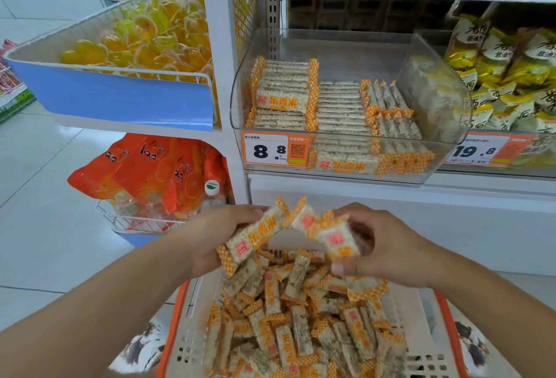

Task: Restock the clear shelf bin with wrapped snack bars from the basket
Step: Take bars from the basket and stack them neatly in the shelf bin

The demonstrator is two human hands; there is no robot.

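A white basket with an orange rim [173,335] sits low in front of me, piled with several orange-and-white wrapped snack bars [298,317]. Above it my left hand [210,236] grips a snack bar [255,237] that slants up to the right. Beside it, my right hand [388,245] grips a small bunch of bars [334,234]. The two bundles meet between my hands. Higher up, the clear shelf bin [436,97] stands on the white shelf, partly filled with stacked bars of the same kind [285,91]. Its back and upper part hold nothing.
A price tag reading 8.8 [275,149] sticks to the bin's front. To the right is a bin of yellow packets [511,76]. On the left, a wire rack holds yellow sweets [144,37] and below it orange bags [156,173]. White tiled floor lies to the left.
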